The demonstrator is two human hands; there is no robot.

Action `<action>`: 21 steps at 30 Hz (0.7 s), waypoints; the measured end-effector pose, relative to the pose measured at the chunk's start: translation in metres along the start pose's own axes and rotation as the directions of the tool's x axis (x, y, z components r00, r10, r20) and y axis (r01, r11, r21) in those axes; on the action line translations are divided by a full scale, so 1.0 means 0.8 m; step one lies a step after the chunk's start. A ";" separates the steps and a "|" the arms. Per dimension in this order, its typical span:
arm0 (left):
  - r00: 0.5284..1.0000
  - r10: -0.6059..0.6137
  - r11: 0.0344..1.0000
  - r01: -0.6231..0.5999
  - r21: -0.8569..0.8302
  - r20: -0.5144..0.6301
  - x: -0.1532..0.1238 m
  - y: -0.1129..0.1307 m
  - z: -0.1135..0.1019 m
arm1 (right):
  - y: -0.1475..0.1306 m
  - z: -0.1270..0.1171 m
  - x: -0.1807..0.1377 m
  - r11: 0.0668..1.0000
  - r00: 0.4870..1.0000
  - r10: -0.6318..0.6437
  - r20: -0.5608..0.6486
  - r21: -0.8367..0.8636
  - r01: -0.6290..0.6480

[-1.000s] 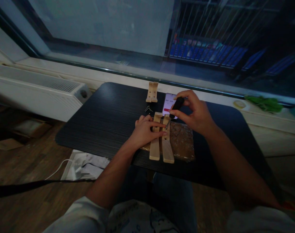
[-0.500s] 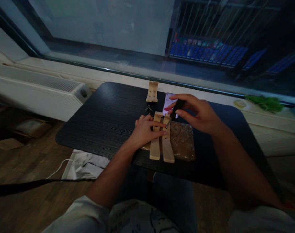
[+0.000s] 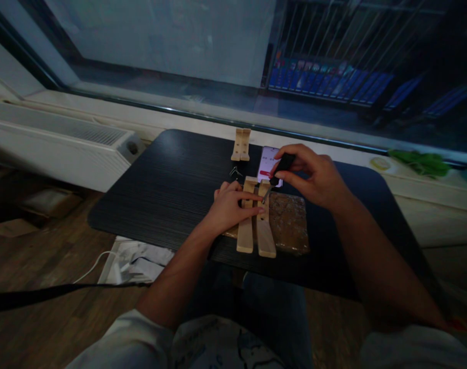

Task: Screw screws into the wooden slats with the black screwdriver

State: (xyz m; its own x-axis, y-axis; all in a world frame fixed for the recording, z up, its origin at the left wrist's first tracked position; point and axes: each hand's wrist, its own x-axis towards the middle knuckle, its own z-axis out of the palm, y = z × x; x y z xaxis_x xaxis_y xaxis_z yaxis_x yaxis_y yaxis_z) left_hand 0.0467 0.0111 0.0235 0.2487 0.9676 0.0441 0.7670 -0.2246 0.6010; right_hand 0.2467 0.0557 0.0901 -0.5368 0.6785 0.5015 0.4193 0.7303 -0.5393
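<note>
Two pale wooden pieces with flared ends, a left piece [image 3: 245, 238] and a right piece [image 3: 266, 241], lie side by side across a brown, plastic-wrapped block [image 3: 290, 220]. My left hand [image 3: 229, 205] lies over the left piece, its thumb and index finger reaching onto the right one and pressing there. Between those fingertips rests the metal tip of a screwdriver [image 3: 283, 165], tilted up to the right. My right hand [image 3: 320, 177] pinches its black handle. Whether a screw sits under the tip is too small to tell.
Behind the hands on the dark table [image 3: 156, 179] are a lit phone [image 3: 264, 159], a few small metal parts [image 3: 236, 171] and two more wooden pieces [image 3: 241, 144]. A radiator [image 3: 64, 138] stands left; green leaves [image 3: 420, 163] lie on the sill by the window.
My right hand's fingers have shifted slightly around the screwdriver handle, and its index finger no longer reaches across the phone. The left hand and the wooden pieces have stayed in place.
</note>
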 end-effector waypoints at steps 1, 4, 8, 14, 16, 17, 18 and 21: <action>1.000 0.001 1.000 -0.001 0.003 0.001 0.000 0.000 0.000 | 0.000 0.000 0.000 1.000 1.000 -0.002 -0.002 -0.004 0.002; 1.000 -0.004 1.000 0.004 0.010 -0.002 0.000 0.001 0.001 | 0.000 0.000 0.001 1.000 1.000 -0.010 -0.011 -0.012 0.010; 1.000 -0.006 1.000 0.006 0.006 -0.003 0.001 0.000 0.001 | 0.001 0.001 0.000 0.999 1.000 -0.004 -0.012 -0.033 0.003; 1.000 0.009 1.000 -0.009 0.009 -0.010 0.001 -0.002 0.002 | 0.001 0.001 0.000 0.997 1.000 0.010 -0.026 -0.082 -0.012; 1.000 0.011 1.000 -0.011 0.005 -0.010 0.001 -0.003 0.002 | 0.000 0.002 0.000 0.995 0.999 0.011 -0.032 -0.094 -0.014; 1.000 0.011 1.000 -0.011 0.002 -0.009 0.001 -0.003 0.002 | 0.000 0.002 0.000 0.995 0.999 0.013 -0.034 -0.099 -0.017; 1.000 0.011 1.000 -0.011 -0.001 -0.007 0.001 -0.003 0.002 | -0.001 0.002 0.000 0.995 0.999 0.017 -0.036 -0.103 -0.021; 1.000 0.009 1.000 -0.009 -0.001 -0.001 0.000 -0.003 0.002 | -0.003 0.003 0.000 0.992 0.998 0.032 -0.047 -0.120 -0.038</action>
State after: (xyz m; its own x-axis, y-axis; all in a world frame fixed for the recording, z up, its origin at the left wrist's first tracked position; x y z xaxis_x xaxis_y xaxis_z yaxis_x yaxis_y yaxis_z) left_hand 0.0463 0.0117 0.0208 0.2552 0.9656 0.0504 0.7640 -0.2333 0.6015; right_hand 0.2439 0.0542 0.0897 -0.4879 0.7049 0.5149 0.5243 0.7082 -0.4728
